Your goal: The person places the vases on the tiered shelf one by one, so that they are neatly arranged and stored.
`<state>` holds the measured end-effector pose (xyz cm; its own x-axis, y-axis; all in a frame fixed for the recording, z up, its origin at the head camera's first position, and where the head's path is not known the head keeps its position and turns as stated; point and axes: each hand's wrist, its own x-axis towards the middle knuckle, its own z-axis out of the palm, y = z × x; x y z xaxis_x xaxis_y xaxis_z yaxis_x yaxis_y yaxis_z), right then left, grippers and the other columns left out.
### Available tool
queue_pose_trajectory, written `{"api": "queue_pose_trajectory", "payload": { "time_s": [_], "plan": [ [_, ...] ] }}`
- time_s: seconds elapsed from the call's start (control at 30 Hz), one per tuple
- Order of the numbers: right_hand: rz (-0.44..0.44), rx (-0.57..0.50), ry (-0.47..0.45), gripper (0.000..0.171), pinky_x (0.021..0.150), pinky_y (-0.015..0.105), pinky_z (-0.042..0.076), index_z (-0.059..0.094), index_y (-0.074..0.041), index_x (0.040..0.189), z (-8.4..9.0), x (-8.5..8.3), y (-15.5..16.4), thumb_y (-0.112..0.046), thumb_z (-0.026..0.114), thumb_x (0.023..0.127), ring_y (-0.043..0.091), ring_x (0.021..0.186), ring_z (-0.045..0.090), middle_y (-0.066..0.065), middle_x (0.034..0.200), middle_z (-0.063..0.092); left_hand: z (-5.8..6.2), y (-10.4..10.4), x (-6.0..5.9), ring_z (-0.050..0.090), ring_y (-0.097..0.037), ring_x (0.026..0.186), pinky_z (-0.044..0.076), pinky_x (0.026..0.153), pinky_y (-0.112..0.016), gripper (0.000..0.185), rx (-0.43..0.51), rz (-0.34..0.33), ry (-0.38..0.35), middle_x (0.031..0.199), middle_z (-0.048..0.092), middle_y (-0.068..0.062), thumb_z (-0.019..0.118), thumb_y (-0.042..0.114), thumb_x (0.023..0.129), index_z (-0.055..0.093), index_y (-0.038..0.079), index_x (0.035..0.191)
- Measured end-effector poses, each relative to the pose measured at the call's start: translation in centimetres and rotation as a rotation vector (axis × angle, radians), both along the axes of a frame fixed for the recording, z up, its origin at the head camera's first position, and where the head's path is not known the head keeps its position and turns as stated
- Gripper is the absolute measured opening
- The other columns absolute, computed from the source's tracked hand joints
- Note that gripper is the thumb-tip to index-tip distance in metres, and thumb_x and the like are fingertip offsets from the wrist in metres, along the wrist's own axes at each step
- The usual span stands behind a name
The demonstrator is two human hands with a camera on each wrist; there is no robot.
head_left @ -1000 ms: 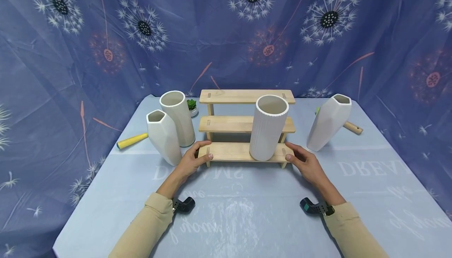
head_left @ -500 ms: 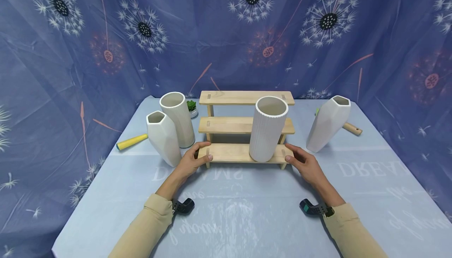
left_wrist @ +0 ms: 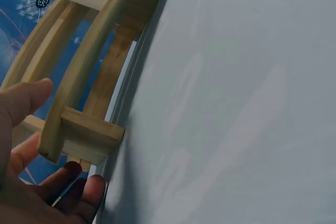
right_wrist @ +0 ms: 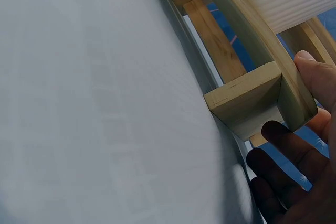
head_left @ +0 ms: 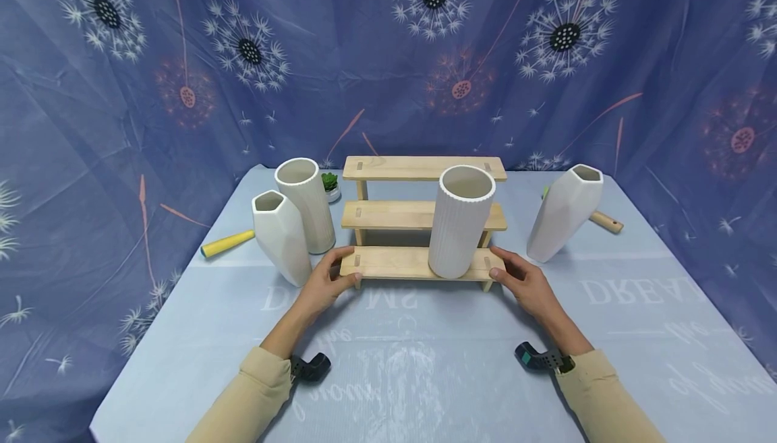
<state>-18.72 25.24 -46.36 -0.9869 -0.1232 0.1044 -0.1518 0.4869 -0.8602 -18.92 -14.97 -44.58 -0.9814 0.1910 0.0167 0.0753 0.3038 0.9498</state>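
A three-tier wooden rack (head_left: 400,215) stands mid-table. On the right part of its lowest shelf stands a tall white ribbed vase (head_left: 460,220). My left hand (head_left: 342,269) grips the left end of that lowest shelf. My right hand (head_left: 499,262) grips the right end. In the left wrist view the thumb lies above the rack's foot (left_wrist: 86,137) and the fingers (left_wrist: 79,192) curl beneath it. The right wrist view shows the thumb (right_wrist: 315,77) on the shelf's edge beside the other foot (right_wrist: 247,103), with fingers below. I cannot tell whether the rack touches the table.
Left of the rack stand a white faceted vase (head_left: 282,237), a white ribbed vase (head_left: 306,203), a small potted succulent (head_left: 330,185) and a yellow stick (head_left: 227,243). To the right are another faceted vase (head_left: 564,210) and a wooden handle (head_left: 607,220). A pale blue cloth (head_left: 425,362) covers the table.
My left thumb has slid from the top of the lowest shelf down to its front edge, and the left forearm has drawn back a little. The rack and vase have barely shifted.
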Motion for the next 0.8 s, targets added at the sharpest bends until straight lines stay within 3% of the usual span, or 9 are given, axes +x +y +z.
{"api": "queue_pose_trajectory", "payload": {
  "time_s": [0.27, 0.5, 0.8],
  "plan": [
    [-0.003, -0.012, -0.007, 0.054, 0.086, 0.005, 0.039, 0.046, -0.018, 0.140, 0.0, 0.0, 0.0, -0.037, 0.061, 0.091, -0.010, 0.111, 0.045, 0.009, 0.144, 0.047, 0.5, -0.2, 2.1, 0.042, -0.028, 0.125, 0.038, 0.089, -0.029, 0.063, -0.023, 0.072, -0.023, 0.137, 0.044, -0.015, 0.070, 0.014, 0.084, 0.039, 0.010, 0.138],
    [0.007, -0.008, 0.001, 0.054, 0.085, 0.005, 0.039, 0.046, -0.019, 0.140, -0.1, 0.0, 0.1, -0.035, 0.061, 0.091, -0.012, 0.108, 0.046, 0.010, 0.142, 0.048, 0.9, -0.7, 3.7, 0.043, -0.031, 0.126, 0.042, 0.090, -0.037, 0.061, -0.111, 0.119, 0.034, 0.137, 0.048, -0.015, 0.072, 0.012, 0.082, 0.043, 0.008, 0.136],
    [0.011, -0.017, -0.001, 0.053, 0.084, 0.006, 0.041, 0.047, -0.019, 0.140, -0.1, 0.0, 0.1, -0.035, 0.061, 0.091, -0.011, 0.107, 0.048, 0.010, 0.141, 0.049, 1.8, -1.5, 5.3, 0.049, -0.030, 0.123, 0.046, 0.091, -0.037, 0.055, -0.121, 0.155, 0.093, 0.134, 0.053, -0.014, 0.071, 0.015, 0.084, 0.047, 0.008, 0.133]
  ]
}}
